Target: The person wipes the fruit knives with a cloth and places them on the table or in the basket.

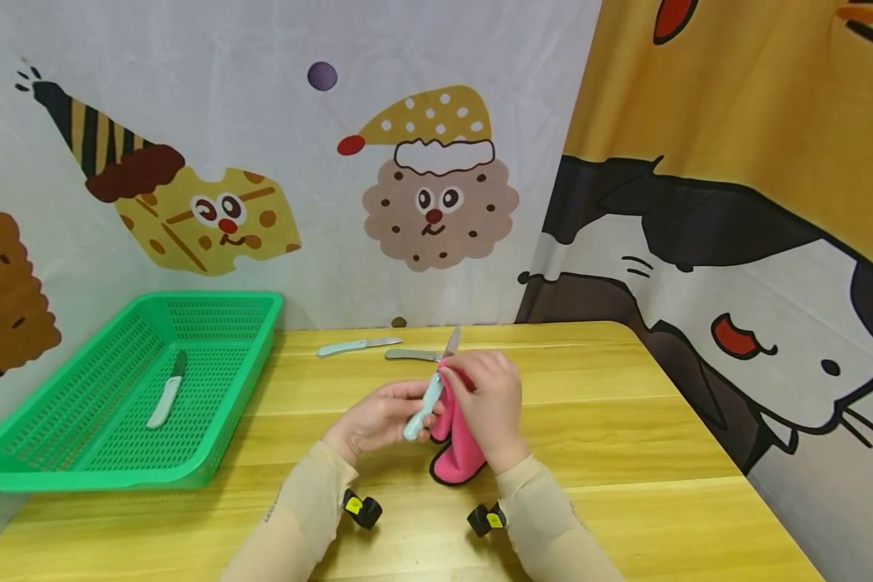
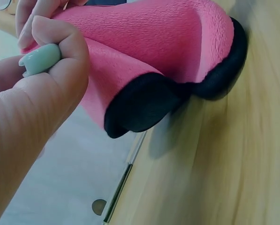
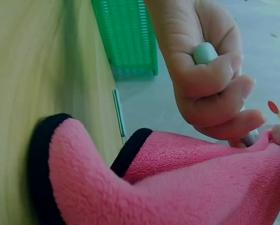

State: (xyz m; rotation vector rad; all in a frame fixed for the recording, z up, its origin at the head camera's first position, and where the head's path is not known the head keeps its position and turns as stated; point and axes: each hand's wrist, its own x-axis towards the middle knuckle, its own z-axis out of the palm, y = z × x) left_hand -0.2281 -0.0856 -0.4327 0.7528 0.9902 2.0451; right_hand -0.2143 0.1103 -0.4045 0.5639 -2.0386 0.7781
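My left hand (image 1: 384, 420) grips a small folding knife by its pale mint handle (image 1: 423, 411), and the open blade (image 1: 452, 343) points up and away. A pink cloth (image 1: 460, 453) with black edging hangs from my right hand (image 1: 489, 396), which pinches it against the knife where blade and handle meet. In the left wrist view the rounded handle end (image 2: 42, 59) pokes out of the curled fingers. The right wrist view shows the cloth (image 3: 177, 187) draping down to the tabletop; the blade is out of sight there.
On the table (image 1: 611, 501) behind the hands lie a knife with a light blue handle (image 1: 342, 348) and a knife with a grey-green handle (image 1: 411, 355). A green plastic basket (image 1: 262, 356) at the left holds a white-handled knife (image 1: 165, 402). A printed curtain (image 1: 320, 202) hangs behind.
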